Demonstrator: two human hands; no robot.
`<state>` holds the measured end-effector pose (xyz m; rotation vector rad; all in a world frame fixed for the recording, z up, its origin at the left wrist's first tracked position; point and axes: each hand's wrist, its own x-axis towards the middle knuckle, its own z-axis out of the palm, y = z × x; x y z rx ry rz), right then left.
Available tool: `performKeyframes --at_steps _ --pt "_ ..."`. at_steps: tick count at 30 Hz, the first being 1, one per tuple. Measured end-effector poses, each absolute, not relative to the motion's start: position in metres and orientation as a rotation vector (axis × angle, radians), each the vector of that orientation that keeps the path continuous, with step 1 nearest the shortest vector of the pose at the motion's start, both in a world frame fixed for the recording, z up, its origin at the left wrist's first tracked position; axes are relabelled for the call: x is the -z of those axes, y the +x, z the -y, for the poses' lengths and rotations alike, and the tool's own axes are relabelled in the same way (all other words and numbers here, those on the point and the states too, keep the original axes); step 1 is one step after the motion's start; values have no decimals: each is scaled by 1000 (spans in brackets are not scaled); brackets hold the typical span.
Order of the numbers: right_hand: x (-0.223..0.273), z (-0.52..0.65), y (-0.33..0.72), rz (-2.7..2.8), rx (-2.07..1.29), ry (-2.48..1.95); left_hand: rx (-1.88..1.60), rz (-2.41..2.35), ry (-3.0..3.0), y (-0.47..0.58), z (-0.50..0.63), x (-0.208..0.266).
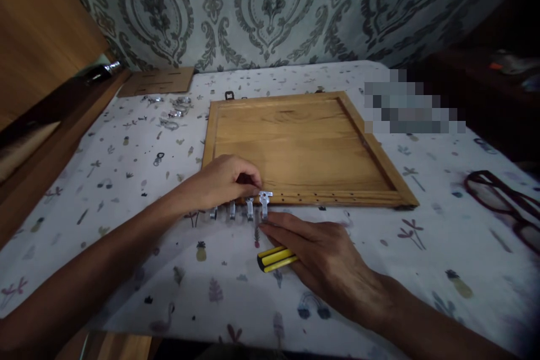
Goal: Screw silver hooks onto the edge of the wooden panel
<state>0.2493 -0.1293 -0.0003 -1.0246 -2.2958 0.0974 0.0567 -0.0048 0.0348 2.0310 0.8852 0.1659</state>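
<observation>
A wooden panel with a raised frame (291, 140) lies flat on the table. Several silvery metal hooks (250, 209) line its near edge, and the rightmost metal hook (265, 202) has a T-shaped plate on the wood. My left hand (230, 183) rests over the near edge, thumb and fingers pinched beside that plate; what they hold, if anything, is hidden. My right hand (324, 253) is closed round a yellow and black screwdriver handle (276, 257), whose shaft I cannot see. Its outstretched fingertips meet the hook's lower end. Small dark holes dot the edge right of the hooks.
More loose metal hooks (175, 109) lie at the back left, near a piece of brown cardboard (162, 80). Eyeglasses (502, 197) rest at the right. A wooden piece of furniture (50, 34) borders the left. The patterned tablecloth (169, 281) reaches the wall; something blurred out sits back right.
</observation>
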Motion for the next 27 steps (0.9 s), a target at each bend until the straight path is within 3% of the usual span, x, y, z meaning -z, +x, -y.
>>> performKeyframes --at_steps 27 --pt "4 132 251 2227 -86 -1049 -176 -981 2027 63 10 -40"
